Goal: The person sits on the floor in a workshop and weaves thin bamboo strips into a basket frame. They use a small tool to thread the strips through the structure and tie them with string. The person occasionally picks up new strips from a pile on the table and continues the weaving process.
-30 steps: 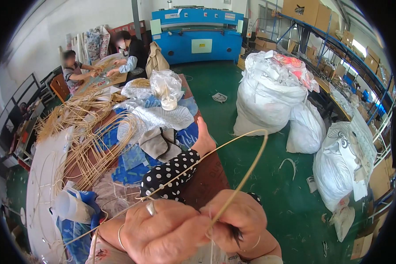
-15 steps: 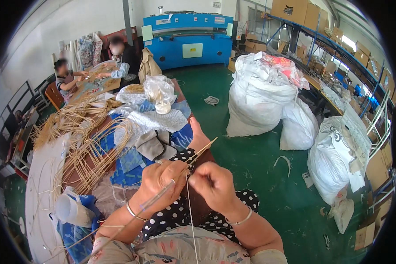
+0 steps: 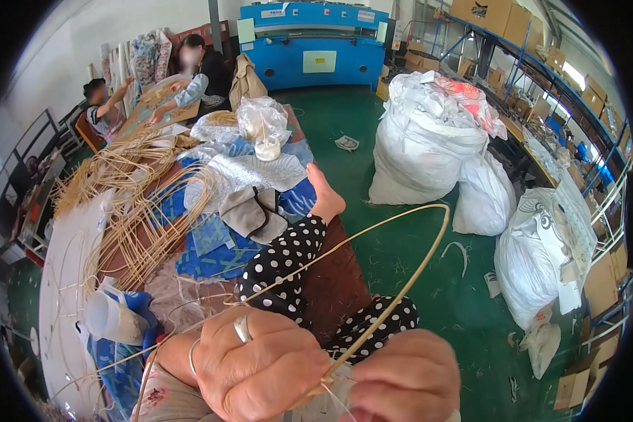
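Observation:
Close in front of me, my left hand (image 3: 260,359) is closed around a thin tan cane (image 3: 394,302), which looks like rattan. From my grip the cane rises to the right, bends sharply and runs back leftward as a long narrow loop. Pressed up beside it, my right hand (image 3: 409,376) has its fingers curled together at a white thread (image 3: 339,401) that meets the cane between my hands. Motion smears the right fingertips. Below lie my legs in polka-dot trousers (image 3: 281,264), one bare foot resting on the tabletop.
Bundles of bent canes (image 3: 148,232) and a grey cloth (image 3: 250,218) cover the table, with a white cup (image 3: 109,320) at its near left. Two people sit at a board at back left. Big white sacks (image 3: 422,148) stand on the green floor, right, before blue shelving (image 3: 541,53).
Both hands have come nearer to me and lower, and the cane now shows as a wide bent loop ahead of them. At the far board, one person has raised an arm.

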`<state>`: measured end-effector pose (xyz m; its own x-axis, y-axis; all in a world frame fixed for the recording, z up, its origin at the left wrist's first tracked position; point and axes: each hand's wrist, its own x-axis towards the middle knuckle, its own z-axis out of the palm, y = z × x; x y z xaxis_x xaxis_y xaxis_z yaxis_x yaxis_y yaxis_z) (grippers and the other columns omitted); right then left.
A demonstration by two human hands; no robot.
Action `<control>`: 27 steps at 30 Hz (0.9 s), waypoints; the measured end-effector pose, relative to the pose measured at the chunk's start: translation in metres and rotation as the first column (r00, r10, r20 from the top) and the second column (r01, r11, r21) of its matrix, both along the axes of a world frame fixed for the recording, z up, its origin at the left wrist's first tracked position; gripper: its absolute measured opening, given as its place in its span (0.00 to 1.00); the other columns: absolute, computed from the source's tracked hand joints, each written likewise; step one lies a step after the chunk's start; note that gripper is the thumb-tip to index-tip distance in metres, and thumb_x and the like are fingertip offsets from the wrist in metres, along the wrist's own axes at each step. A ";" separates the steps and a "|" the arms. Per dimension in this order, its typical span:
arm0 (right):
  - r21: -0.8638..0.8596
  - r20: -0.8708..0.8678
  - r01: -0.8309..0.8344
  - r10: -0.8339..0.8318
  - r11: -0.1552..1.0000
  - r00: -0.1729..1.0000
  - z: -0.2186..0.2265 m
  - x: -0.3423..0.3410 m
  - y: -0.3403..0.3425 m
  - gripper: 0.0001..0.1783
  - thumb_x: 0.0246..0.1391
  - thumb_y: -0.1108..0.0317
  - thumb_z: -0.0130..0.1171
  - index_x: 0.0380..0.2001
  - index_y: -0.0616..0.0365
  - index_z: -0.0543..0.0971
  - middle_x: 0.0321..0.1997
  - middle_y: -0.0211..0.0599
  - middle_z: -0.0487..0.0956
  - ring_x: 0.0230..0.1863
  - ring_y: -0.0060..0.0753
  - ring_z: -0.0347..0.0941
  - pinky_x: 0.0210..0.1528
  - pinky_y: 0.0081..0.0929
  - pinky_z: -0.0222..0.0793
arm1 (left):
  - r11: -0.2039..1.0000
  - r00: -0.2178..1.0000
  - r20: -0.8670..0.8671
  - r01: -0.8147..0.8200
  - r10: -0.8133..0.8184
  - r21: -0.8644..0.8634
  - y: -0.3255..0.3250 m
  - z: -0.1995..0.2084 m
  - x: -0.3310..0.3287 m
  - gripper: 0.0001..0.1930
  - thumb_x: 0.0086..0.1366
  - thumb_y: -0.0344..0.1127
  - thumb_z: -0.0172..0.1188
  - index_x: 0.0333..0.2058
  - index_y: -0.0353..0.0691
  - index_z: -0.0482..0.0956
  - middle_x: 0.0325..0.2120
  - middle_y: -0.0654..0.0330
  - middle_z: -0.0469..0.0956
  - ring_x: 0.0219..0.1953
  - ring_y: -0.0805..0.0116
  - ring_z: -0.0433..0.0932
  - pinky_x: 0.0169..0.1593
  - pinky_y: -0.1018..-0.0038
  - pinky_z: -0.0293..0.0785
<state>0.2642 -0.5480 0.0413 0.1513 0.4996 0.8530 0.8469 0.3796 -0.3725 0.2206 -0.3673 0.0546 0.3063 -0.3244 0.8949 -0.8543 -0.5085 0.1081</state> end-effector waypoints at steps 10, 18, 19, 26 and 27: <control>0.110 -0.012 0.430 -0.432 0.896 0.902 -0.027 0.024 0.038 0.11 0.35 0.76 0.59 0.25 0.60 0.69 0.20 0.34 0.72 0.18 0.35 0.69 0.18 0.26 0.63 | 0.986 0.990 0.012 -0.138 0.138 0.090 0.006 -0.027 0.025 0.16 0.43 0.26 0.60 0.33 0.31 0.70 0.21 0.56 0.72 0.17 0.68 0.70 0.17 0.77 0.66; 0.011 -0.268 0.488 -0.468 0.873 0.842 -0.078 0.069 0.054 0.05 0.41 0.79 0.53 0.21 0.60 0.68 0.17 0.37 0.70 0.16 0.30 0.66 0.19 0.21 0.62 | 0.950 0.947 -0.086 -0.304 0.310 0.071 0.007 -0.068 0.071 0.12 0.48 0.23 0.57 0.33 0.37 0.68 0.21 0.60 0.71 0.18 0.62 0.69 0.20 0.70 0.64; -0.007 -0.244 0.469 -0.457 0.883 0.856 -0.075 0.074 0.047 0.05 0.41 0.78 0.54 0.21 0.60 0.68 0.17 0.36 0.70 0.16 0.30 0.67 0.19 0.21 0.62 | 0.952 0.946 -0.119 -0.290 0.301 0.097 0.006 -0.061 0.071 0.10 0.50 0.24 0.56 0.33 0.37 0.69 0.21 0.59 0.72 0.18 0.62 0.70 0.20 0.70 0.65; -0.038 0.219 0.506 -0.486 0.862 0.846 -0.014 0.061 0.003 0.24 0.29 0.63 0.65 0.31 0.62 0.68 0.25 0.43 0.73 0.21 0.40 0.70 0.24 0.29 0.66 | 0.985 0.919 -0.393 -0.083 0.016 -0.154 0.010 -0.042 0.066 0.07 0.55 0.24 0.53 0.34 0.34 0.69 0.29 0.55 0.73 0.24 0.60 0.74 0.27 0.72 0.70; -0.079 0.232 0.544 -0.515 0.836 0.825 -0.011 0.064 -0.004 0.24 0.31 0.63 0.64 0.32 0.62 0.68 0.28 0.42 0.72 0.24 0.41 0.70 0.25 0.29 0.66 | 0.979 0.889 -0.456 -0.064 -0.032 -0.193 0.010 -0.041 0.065 0.08 0.55 0.23 0.53 0.35 0.34 0.69 0.28 0.55 0.73 0.25 0.63 0.74 0.27 0.74 0.70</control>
<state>0.3286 -0.5522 0.0304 0.2654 0.5026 0.8228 0.9623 -0.1901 -0.1944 0.2853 -0.3575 0.0136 0.6982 -0.1478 0.7005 -0.6784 -0.4492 0.5814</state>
